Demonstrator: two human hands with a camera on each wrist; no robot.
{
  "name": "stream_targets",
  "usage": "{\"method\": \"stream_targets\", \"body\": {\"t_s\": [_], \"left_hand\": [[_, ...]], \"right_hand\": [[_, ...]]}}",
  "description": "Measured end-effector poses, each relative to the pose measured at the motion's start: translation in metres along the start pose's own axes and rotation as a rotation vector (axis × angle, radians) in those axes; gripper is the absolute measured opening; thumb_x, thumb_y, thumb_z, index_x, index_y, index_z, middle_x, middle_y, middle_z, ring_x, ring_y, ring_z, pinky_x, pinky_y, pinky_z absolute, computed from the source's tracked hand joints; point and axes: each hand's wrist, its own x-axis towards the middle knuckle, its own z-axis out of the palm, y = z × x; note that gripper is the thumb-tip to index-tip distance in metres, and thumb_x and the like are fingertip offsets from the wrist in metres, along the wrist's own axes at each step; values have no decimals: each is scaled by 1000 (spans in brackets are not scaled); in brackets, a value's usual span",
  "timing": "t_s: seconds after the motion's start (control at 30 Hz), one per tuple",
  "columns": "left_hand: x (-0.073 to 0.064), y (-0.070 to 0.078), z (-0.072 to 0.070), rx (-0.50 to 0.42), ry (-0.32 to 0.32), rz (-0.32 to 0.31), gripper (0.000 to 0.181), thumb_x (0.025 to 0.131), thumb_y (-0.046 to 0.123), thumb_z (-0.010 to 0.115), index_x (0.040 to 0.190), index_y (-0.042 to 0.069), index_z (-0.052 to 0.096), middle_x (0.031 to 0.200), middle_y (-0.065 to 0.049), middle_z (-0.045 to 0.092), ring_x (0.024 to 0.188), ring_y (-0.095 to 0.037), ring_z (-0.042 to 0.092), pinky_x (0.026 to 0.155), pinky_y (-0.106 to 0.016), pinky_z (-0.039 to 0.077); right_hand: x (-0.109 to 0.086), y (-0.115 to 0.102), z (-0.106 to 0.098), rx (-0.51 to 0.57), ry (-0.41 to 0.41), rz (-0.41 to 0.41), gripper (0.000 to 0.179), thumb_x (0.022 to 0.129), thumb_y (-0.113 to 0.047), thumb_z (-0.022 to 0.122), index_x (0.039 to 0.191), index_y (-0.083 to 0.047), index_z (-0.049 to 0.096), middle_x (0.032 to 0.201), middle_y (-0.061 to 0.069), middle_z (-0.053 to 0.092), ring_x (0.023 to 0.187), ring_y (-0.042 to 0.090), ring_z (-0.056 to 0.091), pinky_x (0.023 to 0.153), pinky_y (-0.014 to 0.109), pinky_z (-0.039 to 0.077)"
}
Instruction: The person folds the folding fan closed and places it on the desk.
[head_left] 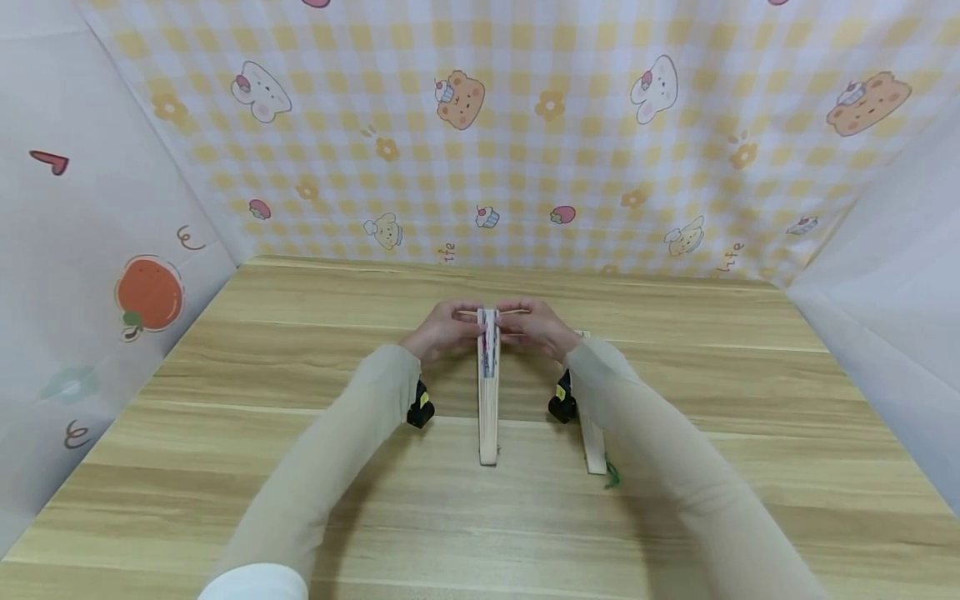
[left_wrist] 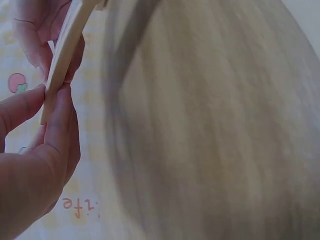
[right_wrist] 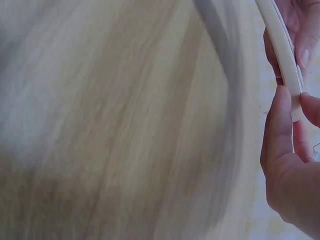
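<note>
A folding fan (head_left: 488, 421) with pale wooden sticks and a printed leaf stands nearly folded, its long side toward me in the head view. My left hand (head_left: 444, 331) pinches its far end from the left between thumb and fingers. From the right, my right hand (head_left: 538, 331) pinches the same end. The left wrist view shows the fan's outer stick (left_wrist: 65, 55) between thumb and fingertips. A similar grip on the pale stick (right_wrist: 285, 55) appears in the right wrist view.
A second folded fan (head_left: 594, 446) with a green cord (head_left: 612, 475) lies on the wooden table (head_left: 375, 517), partly hidden under my right forearm. A yellow checked cloth (head_left: 525, 158) hangs behind the table's far edge. White cloth (head_left: 75, 250) hangs at the left side.
</note>
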Motion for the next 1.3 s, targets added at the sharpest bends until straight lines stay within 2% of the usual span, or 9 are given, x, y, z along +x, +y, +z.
{"method": "stream_targets", "body": {"t_s": [0.23, 0.5, 0.63, 0.93, 1.3], "left_hand": [[5, -6, 2, 4, 36, -21, 43, 82, -9, 54, 124, -3, 43, 116, -22, 51, 104, -30, 52, 85, -31, 47], [8, -11, 0, 27, 28, -25, 48, 82, -12, 52, 128, -4, 39, 121, -22, 48, 106, -30, 51, 87, -31, 46], [9, -12, 0, 18, 27, -35, 48, 82, -12, 53, 127, -3, 39, 122, -21, 48, 107, -29, 50, 88, -31, 45], [6, -13, 1, 56, 40, -41, 48, 81, -9, 55, 127, -4, 41, 123, -20, 48, 109, -27, 49, 89, -30, 44], [3, -16, 1, 86, 44, -23, 49, 82, -5, 57, 128, -4, 40, 126, -19, 46, 110, -27, 48, 90, -30, 43]], "right_hand": [[7, 4, 0, -67, -10, 4, 36, 86, 4, 53, 121, 4, 46, 113, 21, 52, 79, 18, 60, 77, 29, 51], [8, 4, 4, -162, -30, 37, 36, 86, 0, 54, 121, 2, 47, 115, 19, 52, 83, 20, 61, 78, 30, 50], [7, 4, 4, -166, -19, 53, 36, 86, 0, 54, 122, 1, 47, 116, 18, 52, 84, 20, 60, 79, 30, 50], [4, 5, 6, -125, -7, 74, 38, 87, 2, 51, 125, 3, 44, 120, 19, 49, 102, 28, 54, 78, 26, 50], [-2, 5, 6, -190, -32, 73, 39, 89, -5, 51, 127, 0, 42, 122, 16, 48, 101, 26, 55, 80, 29, 49]]}}
